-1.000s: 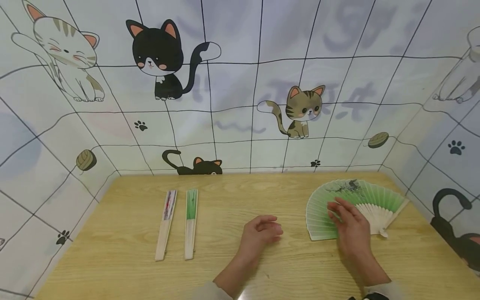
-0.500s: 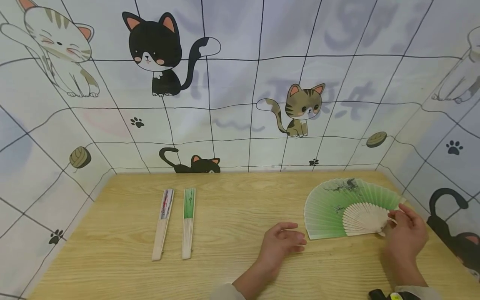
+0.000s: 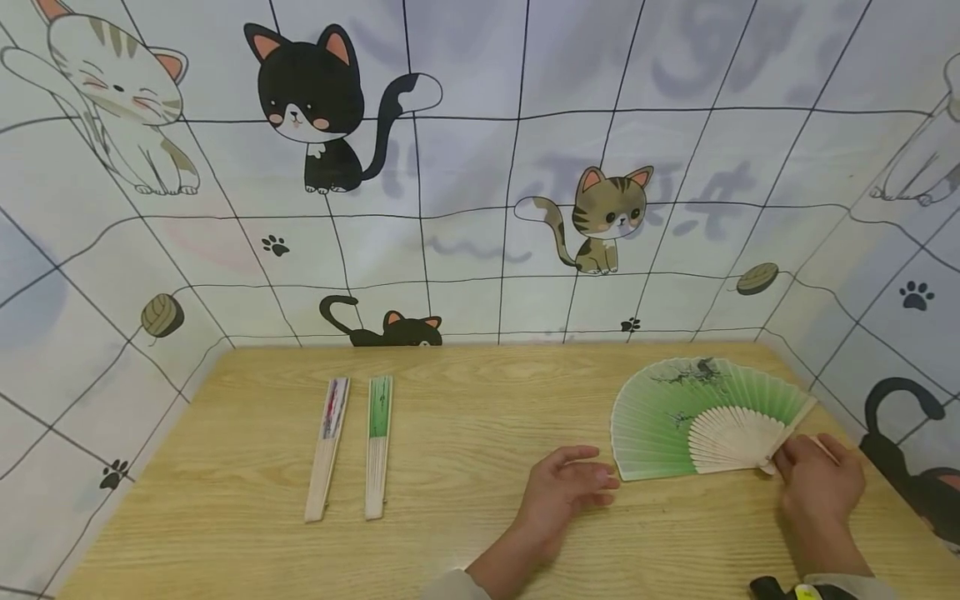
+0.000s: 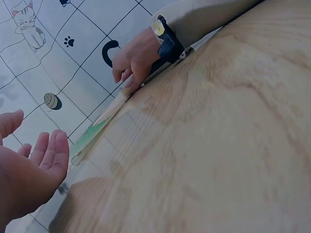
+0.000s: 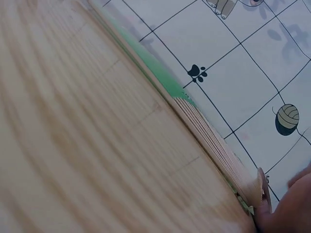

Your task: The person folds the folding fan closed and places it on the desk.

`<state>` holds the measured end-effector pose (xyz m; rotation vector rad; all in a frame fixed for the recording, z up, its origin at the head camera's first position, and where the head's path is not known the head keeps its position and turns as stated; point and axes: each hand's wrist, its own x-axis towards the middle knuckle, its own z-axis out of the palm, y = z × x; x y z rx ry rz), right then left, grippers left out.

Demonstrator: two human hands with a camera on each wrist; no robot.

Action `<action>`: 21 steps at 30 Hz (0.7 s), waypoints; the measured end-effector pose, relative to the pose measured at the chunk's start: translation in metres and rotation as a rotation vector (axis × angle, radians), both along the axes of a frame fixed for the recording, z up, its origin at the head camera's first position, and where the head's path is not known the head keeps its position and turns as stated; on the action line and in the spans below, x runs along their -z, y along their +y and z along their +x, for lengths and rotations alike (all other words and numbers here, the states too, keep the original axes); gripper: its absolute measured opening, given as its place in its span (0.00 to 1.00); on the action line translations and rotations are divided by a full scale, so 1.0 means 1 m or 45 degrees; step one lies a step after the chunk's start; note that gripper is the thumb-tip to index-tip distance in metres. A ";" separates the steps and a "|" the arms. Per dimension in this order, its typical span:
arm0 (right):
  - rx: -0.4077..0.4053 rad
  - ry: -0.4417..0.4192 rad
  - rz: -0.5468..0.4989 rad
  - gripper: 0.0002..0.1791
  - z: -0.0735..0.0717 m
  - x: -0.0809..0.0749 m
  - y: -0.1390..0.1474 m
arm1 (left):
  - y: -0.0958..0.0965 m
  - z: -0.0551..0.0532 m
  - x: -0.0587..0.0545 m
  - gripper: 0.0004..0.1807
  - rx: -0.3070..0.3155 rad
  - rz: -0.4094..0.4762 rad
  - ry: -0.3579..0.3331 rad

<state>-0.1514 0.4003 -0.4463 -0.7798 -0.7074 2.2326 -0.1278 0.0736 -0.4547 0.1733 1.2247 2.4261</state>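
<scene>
A green folding fan (image 3: 660, 417) lies spread on the right side of the table, with pale ribs and a dark branch print. At its pivot end, my right hand (image 3: 821, 479) pinches the outer rib with thumb and fingers; the fingertips are partly hidden behind it. The right wrist view shows the fan's ribs (image 5: 214, 136) edge-on, running to the hand (image 5: 286, 208). My left hand (image 3: 562, 496) rests just off the fan's left corner, fingers loosely bent, holding nothing. In the left wrist view this hand (image 4: 34, 170) is palm-up beside the fan (image 4: 97, 128).
Two folded fans lie side by side on the left of the table: one with a white and red print (image 3: 327, 450), one green (image 3: 378, 450). A cloth with printed cats (image 3: 465, 167) stands behind the wooden table (image 3: 247, 433) and along both sides.
My right hand has moved right from above the fan's green leaf to its pivot end, then slightly down. My left hand has shifted right, closer to the fan's left corner.
</scene>
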 end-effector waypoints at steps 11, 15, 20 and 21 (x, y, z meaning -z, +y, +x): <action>-0.300 -0.587 0.591 0.39 -0.003 0.001 -0.002 | 0.024 0.015 -0.006 0.21 0.009 0.058 -0.227; -0.405 -0.535 0.465 0.39 -0.004 -0.001 -0.004 | 0.036 0.017 -0.005 0.21 0.014 0.077 -0.305; -0.504 -0.508 0.431 0.42 -0.003 -0.005 -0.005 | 0.047 0.016 -0.002 0.21 0.002 0.097 -0.366; -0.522 -0.514 0.439 0.44 -0.003 -0.007 -0.006 | 0.049 0.016 -0.002 0.20 -0.003 0.105 -0.374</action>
